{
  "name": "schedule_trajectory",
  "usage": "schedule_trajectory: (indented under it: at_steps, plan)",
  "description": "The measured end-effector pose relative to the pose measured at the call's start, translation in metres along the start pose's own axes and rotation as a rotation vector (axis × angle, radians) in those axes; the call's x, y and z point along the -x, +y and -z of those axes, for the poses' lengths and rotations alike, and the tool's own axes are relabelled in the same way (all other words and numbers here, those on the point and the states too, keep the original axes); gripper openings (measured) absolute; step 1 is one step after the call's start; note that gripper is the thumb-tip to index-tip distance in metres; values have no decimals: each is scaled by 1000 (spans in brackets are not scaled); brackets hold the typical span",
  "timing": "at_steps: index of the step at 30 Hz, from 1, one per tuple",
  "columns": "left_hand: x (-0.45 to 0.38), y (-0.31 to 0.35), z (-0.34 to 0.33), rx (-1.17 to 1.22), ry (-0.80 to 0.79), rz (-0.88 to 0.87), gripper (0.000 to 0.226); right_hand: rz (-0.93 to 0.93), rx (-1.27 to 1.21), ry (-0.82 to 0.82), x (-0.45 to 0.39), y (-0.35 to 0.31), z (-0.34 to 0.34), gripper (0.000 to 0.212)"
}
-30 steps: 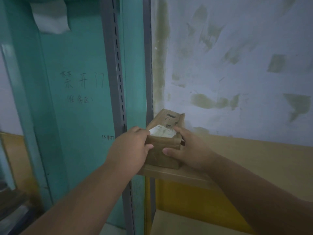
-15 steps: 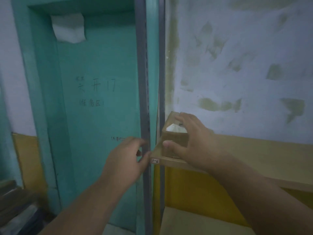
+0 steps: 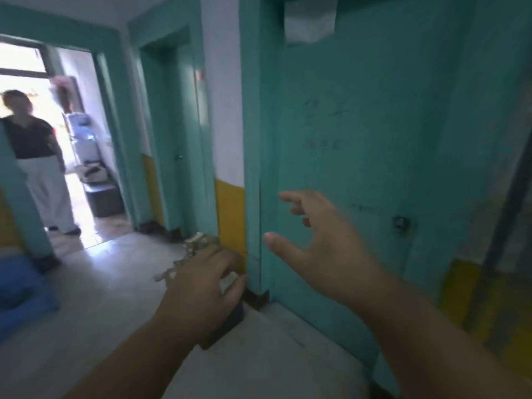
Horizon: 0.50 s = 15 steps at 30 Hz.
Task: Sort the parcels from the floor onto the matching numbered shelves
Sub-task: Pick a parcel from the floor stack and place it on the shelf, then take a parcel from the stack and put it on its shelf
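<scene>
My left hand hangs in front of me with loosely curled fingers and holds nothing. To its right my right hand is raised before the teal door, fingers spread and empty. No brown parcel or shelf board is in view. At the far right only a blurred dark shelf upright shows. Behind my left hand, on the floor by the door frame, lie crumpled pale scraps and a dark flat item, both blurred.
A person stands in the bright doorway at the far left. A blue object lies on the pale tiled floor at the left edge. A second teal door is further down the corridor.
My right hand has let go of the brown parcel on the shelf. My view has swung left, away from the shelf, toward the corridor and floor. Both hands are now empty.
</scene>
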State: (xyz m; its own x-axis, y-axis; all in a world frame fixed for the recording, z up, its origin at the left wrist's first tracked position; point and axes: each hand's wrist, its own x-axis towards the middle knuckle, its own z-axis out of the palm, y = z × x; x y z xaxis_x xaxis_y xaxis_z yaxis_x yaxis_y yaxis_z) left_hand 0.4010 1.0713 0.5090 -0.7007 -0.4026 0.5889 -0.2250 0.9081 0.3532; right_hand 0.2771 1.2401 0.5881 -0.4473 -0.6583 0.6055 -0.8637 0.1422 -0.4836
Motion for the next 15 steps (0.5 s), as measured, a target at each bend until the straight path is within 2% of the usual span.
schedule_trajectory:
  at_steps: [2, 7, 11, 15]
  plan:
    - [4, -42, 8, 0, 11, 65, 19, 34, -28, -33, -24, -8, -37, 71]
    - [-3, -151, -2, -31, -26, 244, 26, 52, -73, -131, -91, -3, -137, 63]
    - [-35, -239, -5, -125, -53, 325, 27, 70, -158, -170, -160, -1, -224, 66]
    - [-69, -323, 1, -191, -102, 413, 35, 56, -229, -286, -235, -8, -309, 57]
